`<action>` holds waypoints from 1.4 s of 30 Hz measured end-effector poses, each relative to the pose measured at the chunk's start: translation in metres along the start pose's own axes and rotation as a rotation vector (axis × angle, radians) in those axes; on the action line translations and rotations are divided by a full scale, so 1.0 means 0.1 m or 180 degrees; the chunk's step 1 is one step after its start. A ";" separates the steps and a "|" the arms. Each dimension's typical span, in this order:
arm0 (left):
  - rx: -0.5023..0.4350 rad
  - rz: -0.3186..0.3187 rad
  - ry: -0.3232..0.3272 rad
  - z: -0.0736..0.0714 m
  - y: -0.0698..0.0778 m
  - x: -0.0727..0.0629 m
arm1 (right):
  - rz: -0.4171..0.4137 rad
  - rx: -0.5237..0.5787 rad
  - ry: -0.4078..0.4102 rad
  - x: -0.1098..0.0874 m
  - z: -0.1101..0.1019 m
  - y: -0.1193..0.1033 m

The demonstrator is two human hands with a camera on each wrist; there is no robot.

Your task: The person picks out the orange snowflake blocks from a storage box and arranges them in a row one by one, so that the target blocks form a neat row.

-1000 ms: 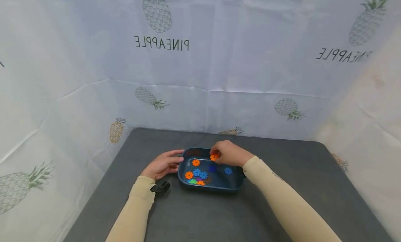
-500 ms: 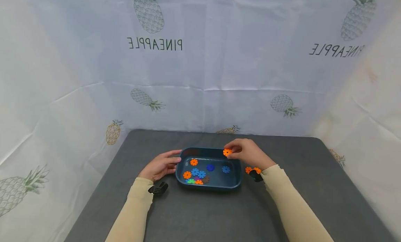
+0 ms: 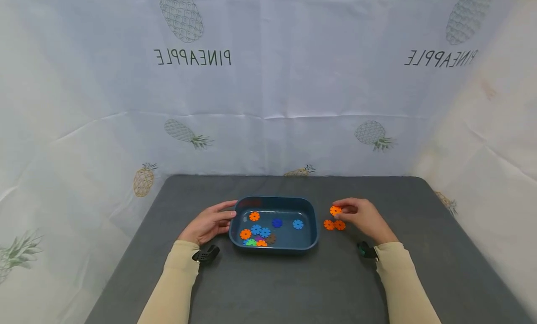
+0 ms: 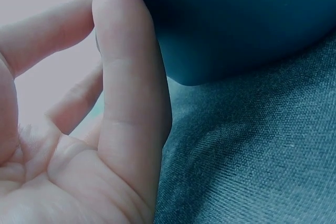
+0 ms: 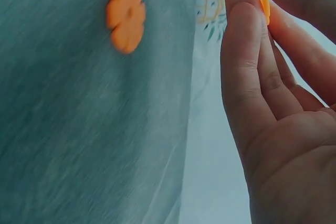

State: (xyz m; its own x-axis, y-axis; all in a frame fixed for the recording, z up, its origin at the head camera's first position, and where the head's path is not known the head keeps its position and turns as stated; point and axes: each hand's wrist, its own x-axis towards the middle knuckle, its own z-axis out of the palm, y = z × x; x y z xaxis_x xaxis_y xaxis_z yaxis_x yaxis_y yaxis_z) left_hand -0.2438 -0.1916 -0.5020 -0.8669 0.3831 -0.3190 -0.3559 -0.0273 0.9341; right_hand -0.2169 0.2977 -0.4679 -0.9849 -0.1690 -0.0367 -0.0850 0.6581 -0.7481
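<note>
My right hand (image 3: 366,217) pinches an orange notched plastic disc (image 3: 335,210) between thumb and fingertips, to the right of the tray. Just below it, two more orange discs (image 3: 334,224) lie side by side on the table. In the right wrist view the pinched disc (image 5: 265,4) is mostly hidden by the fingers. My left hand (image 3: 209,224) rests its extended fingers against the left end of a dark blue tray (image 3: 273,250). Up close in the left wrist view, a finger (image 4: 128,72) lies along the tray's outer wall (image 4: 210,51).
Inside the tray are several discs: orange ones, light blue ones, a dark blue disc (image 3: 277,223), a brown disc (image 3: 271,238) and a green one. Each wrist wears a dark strap. A white pineapple-print curtain (image 3: 268,81) hangs behind the grey table (image 3: 268,286).
My right hand has carried the orange disc from inside the tray, over its right end, to above the two orange discs on the table. My left hand stays at the tray's left end.
</note>
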 end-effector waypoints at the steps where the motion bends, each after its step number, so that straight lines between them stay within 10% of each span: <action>1: 0.0000 -0.0005 0.0014 -0.01 0.00 -0.01 | 0.0012 -0.0014 -0.0002 -0.01 -0.01 0.03; 42: -0.0063 -0.0077 0.0039 -0.01 0.02 0.02 | 0.0293 -0.0523 -0.0059 -0.15 -0.07 0.37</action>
State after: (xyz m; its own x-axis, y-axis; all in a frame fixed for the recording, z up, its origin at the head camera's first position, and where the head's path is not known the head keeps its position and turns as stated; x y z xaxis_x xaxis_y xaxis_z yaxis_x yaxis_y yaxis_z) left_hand -0.2464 -0.1923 -0.5008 -0.8621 0.3726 -0.3435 -0.3835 -0.0364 0.9228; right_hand -0.2063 0.3300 -0.4901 -0.9869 -0.1151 -0.1133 -0.0197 0.7821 -0.6228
